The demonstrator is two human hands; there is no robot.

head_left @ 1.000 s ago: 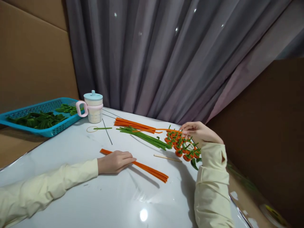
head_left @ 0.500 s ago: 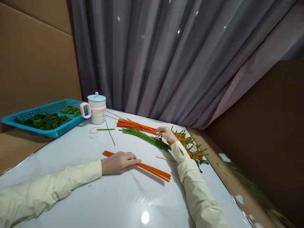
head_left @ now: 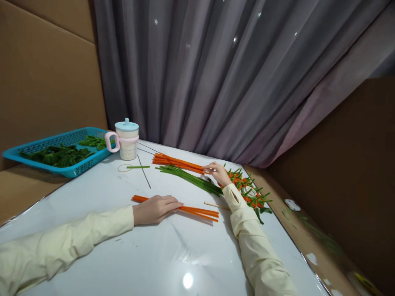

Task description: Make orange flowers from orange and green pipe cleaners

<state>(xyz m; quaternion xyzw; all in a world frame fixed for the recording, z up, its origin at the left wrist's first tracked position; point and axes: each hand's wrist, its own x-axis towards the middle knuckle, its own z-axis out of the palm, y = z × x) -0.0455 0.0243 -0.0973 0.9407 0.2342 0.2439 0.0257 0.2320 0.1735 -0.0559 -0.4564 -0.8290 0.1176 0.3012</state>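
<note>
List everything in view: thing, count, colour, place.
near orange stems: small bundle, orange, under left hand
far orange stems: bundle, orange, at right hand
green stems: bundle, green, beside far orange stems
finished flowers: pile, orange and green, table's right edge
wooden stick: one, tan, near right wrist
cup: one, white, blue lid, pink handle
tray: one, blue, holds green pieces
table: one, white
curtain: grey, behind
left hand: flat on near orange stems
right hand: touching far orange stems

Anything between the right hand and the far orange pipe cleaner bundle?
Nothing visible. The right hand is at the near end of the far orange pipe cleaner bundle, fingertips on or right by it. The green pipe cleaners lie beside the bundle, not across it. The left hand rests on a separate orange bundle nearer the person.
</note>
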